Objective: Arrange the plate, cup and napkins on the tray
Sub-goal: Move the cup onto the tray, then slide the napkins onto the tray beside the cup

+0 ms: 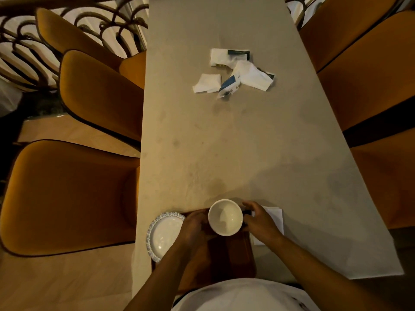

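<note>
A dark brown tray point(231, 254) lies at the near edge of the table. The white cup point(225, 217), empty, is over the tray's far end, held between both hands. My left hand point(193, 227) grips its left side and my right hand point(260, 221) holds its dark handle side. A white plate point(162, 234) with a blue patterned rim rests on the tray's left edge, overhanging the table side. A folded white napkin point(272, 217) lies on the table just right of the tray, partly under my right hand.
Crumpled white napkins and wrappers point(233, 72) lie scattered at the far middle of the beige table point(224, 142). Orange upholstered chairs point(74, 194) line both long sides. A dark metal railing point(67, 30) runs at the far left.
</note>
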The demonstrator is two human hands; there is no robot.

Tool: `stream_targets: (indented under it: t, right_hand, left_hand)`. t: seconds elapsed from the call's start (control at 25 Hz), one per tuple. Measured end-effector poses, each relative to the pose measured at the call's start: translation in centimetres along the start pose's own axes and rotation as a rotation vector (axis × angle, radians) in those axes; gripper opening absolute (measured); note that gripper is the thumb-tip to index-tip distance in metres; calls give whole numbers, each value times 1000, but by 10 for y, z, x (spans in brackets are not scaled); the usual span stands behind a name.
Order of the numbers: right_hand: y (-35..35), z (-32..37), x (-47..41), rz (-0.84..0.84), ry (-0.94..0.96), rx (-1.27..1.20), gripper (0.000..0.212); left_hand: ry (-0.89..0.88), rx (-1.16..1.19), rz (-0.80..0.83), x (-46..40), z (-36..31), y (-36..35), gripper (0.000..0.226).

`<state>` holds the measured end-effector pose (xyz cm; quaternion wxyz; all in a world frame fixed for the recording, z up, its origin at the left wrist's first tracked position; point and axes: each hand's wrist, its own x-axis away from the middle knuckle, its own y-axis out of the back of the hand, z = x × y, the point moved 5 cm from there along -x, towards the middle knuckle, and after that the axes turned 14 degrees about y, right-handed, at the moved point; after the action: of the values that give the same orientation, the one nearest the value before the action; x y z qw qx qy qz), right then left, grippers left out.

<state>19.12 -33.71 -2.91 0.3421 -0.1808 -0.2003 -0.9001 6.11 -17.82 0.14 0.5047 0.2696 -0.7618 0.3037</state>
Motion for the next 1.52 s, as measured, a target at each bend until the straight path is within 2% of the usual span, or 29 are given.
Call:
stream_targets:
  t: [0.28,0.48,0.68,0.88,1.0,1.12,1.24,1.4,1.52]
  right_hand:
    - [20,-19,3,-191,-36,-64,27]
    - [20,-22,2,-188,-46,-68,29]
    - [20,-19,1,-181,-38,-126,42]
    - [23,-18,10,-227,-36,-104,30]
    - [42,-26,26,-362,-93,95,25]
    - [61,-45,51,-480,-159,216,30]
    - [67,-64,67,-447,-250,238,35]
    - [67,-68,64,-359,-244,180,39]
    - [71,-75,57,-302,-244,66,37]
  left_hand:
    - [-26,51,-54,4,1,25,28]
    - [-40,76,-64,5,2,26,30]
    - [-44,63,-74,6,3,26,30]
    - [-59,64,-116,5,10,27,27]
    - [44,27,-197,-5,42,24,23]
    - [249,-221,-51,-14,81,-2,23]
    - [238,-315,42,-20,95,-35,22]
    - [187,-185,60,-16,91,-77,19]
    - [278,-104,42,-2,97,-94,28]
